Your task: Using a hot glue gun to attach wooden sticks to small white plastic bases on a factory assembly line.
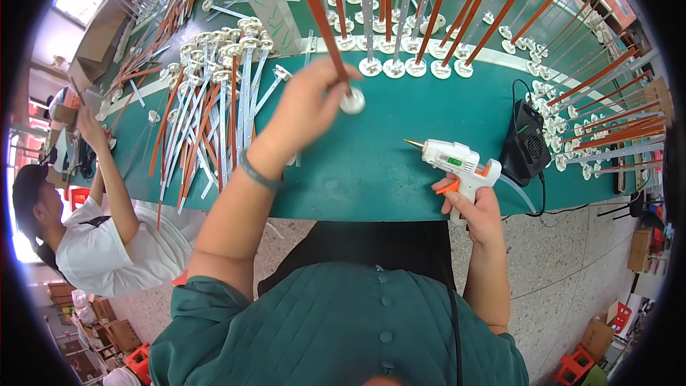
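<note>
My left hand [304,111], slightly blurred, is closed around the lower end of a reddish-brown LED strip [325,25] that stands upright. A round white base [352,102] is at its foot, just above or touching the green tabletop; I cannot tell which. My right hand [480,213] grips a white glue gun [451,156] with an orange trigger. Its brass nozzle points left toward the middle of the table. From the gun's rear a translucent glue stick [518,193] trails toward the table edge.
Upright strips on white round bases [416,68] stand in rows at the back and right. A heap of loose strips [207,111] lies left. A black box with a vent [527,144] and cable sits right. At the far left, a co-worker in a white shirt [121,250] reaches over the table.
</note>
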Motion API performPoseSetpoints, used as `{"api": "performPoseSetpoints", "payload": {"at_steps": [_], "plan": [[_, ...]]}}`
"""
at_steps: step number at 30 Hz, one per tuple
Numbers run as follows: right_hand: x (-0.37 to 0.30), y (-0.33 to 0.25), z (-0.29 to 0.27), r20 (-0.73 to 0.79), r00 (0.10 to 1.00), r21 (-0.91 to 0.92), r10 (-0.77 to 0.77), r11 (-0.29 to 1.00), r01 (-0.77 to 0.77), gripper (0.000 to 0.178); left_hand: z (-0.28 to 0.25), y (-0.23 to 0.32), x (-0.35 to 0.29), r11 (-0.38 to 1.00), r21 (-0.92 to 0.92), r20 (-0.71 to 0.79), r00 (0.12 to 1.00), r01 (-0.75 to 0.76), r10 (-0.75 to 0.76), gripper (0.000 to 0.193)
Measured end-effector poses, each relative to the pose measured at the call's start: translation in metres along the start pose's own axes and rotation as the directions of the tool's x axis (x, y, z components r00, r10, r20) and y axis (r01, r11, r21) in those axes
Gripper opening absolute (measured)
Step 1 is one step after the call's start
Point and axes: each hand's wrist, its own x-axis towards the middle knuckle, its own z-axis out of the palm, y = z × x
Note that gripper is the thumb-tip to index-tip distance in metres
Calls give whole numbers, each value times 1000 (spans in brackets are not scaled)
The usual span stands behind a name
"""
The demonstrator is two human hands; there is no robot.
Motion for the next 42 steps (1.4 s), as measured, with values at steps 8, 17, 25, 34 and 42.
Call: {"api": "performPoseSetpoints", "payload": {"at_steps": [8,17,25,34,42], "plan": [[0,0,1,16,1000,0,-9,1000,9,35,3,-63,48,997,32,-97,993,65,-62,21],[2,6,0,1,1000,-13,-17,1000,17,35,7,-66,51,995,-27,-134,986,95,-98,27],[-10,7,-3,-39,997,1,-62,998,62,38,-82,-78,-4,897,441,-412,896,35,167,15],[17,19,6,134,982,58,-130,991,123,31,-202,-96,-85,363,754,-268,760,548,-592,41],[4,6,-13,45,976,181,-215,962,203,28,-183,-93,-47,754,461,-522,830,467,-195,53]]}}
